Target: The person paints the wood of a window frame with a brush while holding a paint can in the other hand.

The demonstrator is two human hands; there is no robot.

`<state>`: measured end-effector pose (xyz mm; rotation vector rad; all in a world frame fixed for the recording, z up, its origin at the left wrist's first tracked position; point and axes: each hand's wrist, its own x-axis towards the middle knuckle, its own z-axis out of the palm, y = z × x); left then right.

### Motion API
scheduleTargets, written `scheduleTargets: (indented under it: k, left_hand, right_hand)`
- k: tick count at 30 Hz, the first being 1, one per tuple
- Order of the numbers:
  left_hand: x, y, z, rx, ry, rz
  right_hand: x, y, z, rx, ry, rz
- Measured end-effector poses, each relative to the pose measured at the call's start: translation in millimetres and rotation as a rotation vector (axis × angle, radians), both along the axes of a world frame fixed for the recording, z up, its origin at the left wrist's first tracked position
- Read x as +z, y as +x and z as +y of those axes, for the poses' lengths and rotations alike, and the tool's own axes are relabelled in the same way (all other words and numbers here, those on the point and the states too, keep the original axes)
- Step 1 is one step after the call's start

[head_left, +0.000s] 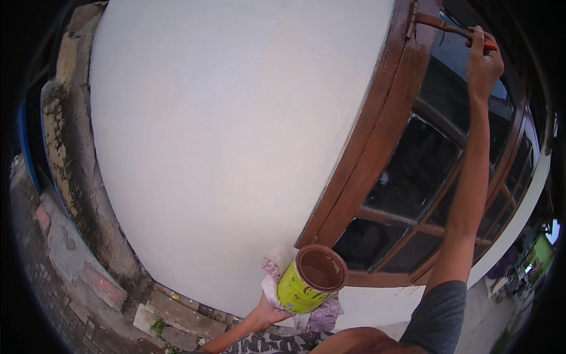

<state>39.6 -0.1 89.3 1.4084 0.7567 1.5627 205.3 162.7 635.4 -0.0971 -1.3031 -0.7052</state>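
My right hand (486,64) is raised to the upper right, its fingers closed round the handle of a paintbrush (449,26). The brush's brown-coated head meets the brown wooden window frame (377,138) beside a hinge (411,22). Low in the middle, my left hand (270,312) supports a yellow-green paint can (298,292) from below and the side. A patterned cloth (323,317) lies between the hand and the can. Brown paint (321,268) coats the can's inside and rim. The left fingers are mostly hidden behind can and cloth.
A white wall (230,135) fills the middle, bordering the frame. Dark glass panes (413,165) sit between wooden bars at right. Stone edging and broken masonry (76,236) run along the left, with paving below. Planks or slabs (183,315) lie at the wall's foot.
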Motion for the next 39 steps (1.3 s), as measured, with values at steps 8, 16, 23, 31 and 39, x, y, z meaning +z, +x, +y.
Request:
scheduleTargets:
  k: [8,16,23,31,39]
  left_hand:
    - [-48.0,9.9,20.1,-0.180,-0.285,-0.514]
    - [-29.4,10.2,16.6,-0.145,-0.236,-0.450]
    - [-80.3,20.0,47.9,-0.066,-0.193,-0.415]
    - [-39.9,13.3,30.3,-0.244,-0.317,-0.620]
    - [-58.1,3.3,32.9,-0.031,-0.189,-0.348]
  right_hand:
    - [20.0,8.7,11.5,-0.025,-0.041,0.056]
    - [20.9,9.9,10.8,-0.030,-0.019,0.069]
    - [46.4,6.3,26.1,0.081,-0.026,0.036]
    - [23.6,15.6,21.3,-0.156,0.079,0.029]
    - [-24.1,27.4,31.0,-0.165,0.022,-0.205]
